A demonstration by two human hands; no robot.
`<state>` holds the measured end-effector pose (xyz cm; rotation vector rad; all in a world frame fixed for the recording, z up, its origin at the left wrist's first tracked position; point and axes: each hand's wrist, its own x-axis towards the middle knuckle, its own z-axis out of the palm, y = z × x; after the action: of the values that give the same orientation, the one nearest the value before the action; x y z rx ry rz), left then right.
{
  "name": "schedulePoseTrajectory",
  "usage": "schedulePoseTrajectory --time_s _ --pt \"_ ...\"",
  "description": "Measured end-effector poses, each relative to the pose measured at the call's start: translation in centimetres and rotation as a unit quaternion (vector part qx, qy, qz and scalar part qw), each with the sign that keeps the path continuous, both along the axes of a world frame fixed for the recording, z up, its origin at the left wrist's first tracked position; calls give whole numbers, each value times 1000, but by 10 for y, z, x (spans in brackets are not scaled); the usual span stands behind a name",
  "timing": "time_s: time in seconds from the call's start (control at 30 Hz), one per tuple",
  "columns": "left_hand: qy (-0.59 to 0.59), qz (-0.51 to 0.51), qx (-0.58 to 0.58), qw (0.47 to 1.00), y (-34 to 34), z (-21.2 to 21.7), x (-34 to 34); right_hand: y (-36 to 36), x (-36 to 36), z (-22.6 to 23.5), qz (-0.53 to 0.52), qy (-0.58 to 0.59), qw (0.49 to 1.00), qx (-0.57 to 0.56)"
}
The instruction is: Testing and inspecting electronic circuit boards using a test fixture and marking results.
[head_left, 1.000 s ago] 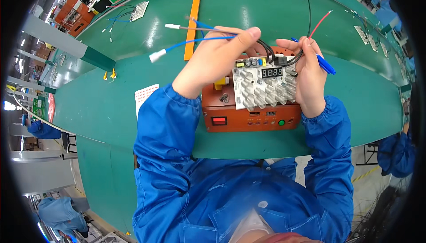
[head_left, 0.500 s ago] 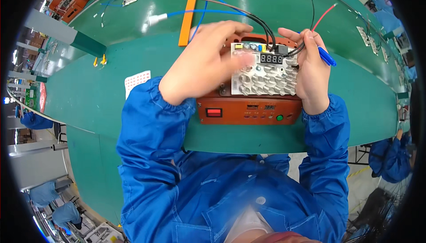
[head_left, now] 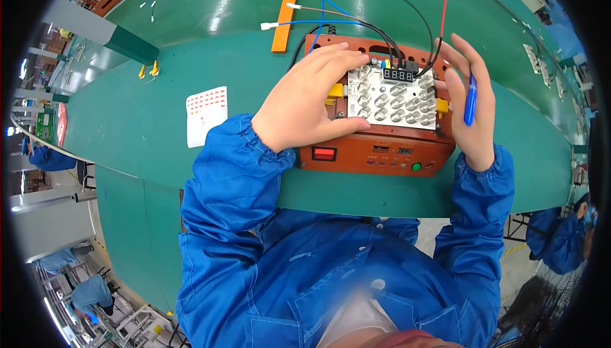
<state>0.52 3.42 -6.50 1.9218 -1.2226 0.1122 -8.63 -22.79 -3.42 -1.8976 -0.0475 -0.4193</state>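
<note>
While the green workbench (head_left: 159,125) fills most of the view, the landmark for every position below is the orange test box (head_left: 375,154) standing on it near the person's body. On top of this box lies a white board studded with rows of rounded lenses (head_left: 394,103), with a small black digit display (head_left: 399,75) at its far edge and yellow clips at its left and right sides. Over the left part of the box rests the left hand (head_left: 305,103), spread flat with fingers apart, its fingertips touching the left edge of the white board; it clamps nothing. At the right side of the box stands the right hand (head_left: 468,103), fingers loosely extended, the palm pressing a blue pen-like tool (head_left: 470,100) held against it by the thumb; whether the fingers close fully round the tool cannot be told. From the far edge of the box, black, blue and red wires (head_left: 356,23) run away across the bench. Beyond the box, on its far-left side, an orange strip (head_left: 286,7) lies lengthwise. To the left of the box, well apart from it, a white sheet printed with red marks (head_left: 207,116) lies flat on the bench. On the box's front face sit a red switch (head_left: 324,154) at left and a green button (head_left: 416,167) at right.
</note>
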Motion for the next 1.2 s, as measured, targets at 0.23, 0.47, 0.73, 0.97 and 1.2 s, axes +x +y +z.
schedulePoseTrajectory --time_s 0.23,0.47,0.73,0.97,1.2 --pt "-24 9 -1 1000 -1 -1 1 -34 -26 -34 100 -60 980 -162" --pt "-128 8 34 991 12 12 0 -41 -30 -22 119 -72 956 -258" --pt "-124 -87 133 980 20 30 6 -66 -21 8 241 -26 900 -363" --pt "-87 -82 117 986 23 23 7 -69 -6 21 315 -3 854 -414" --pt "-73 -76 133 986 21 23 9 -67 3 36 328 41 830 -449"
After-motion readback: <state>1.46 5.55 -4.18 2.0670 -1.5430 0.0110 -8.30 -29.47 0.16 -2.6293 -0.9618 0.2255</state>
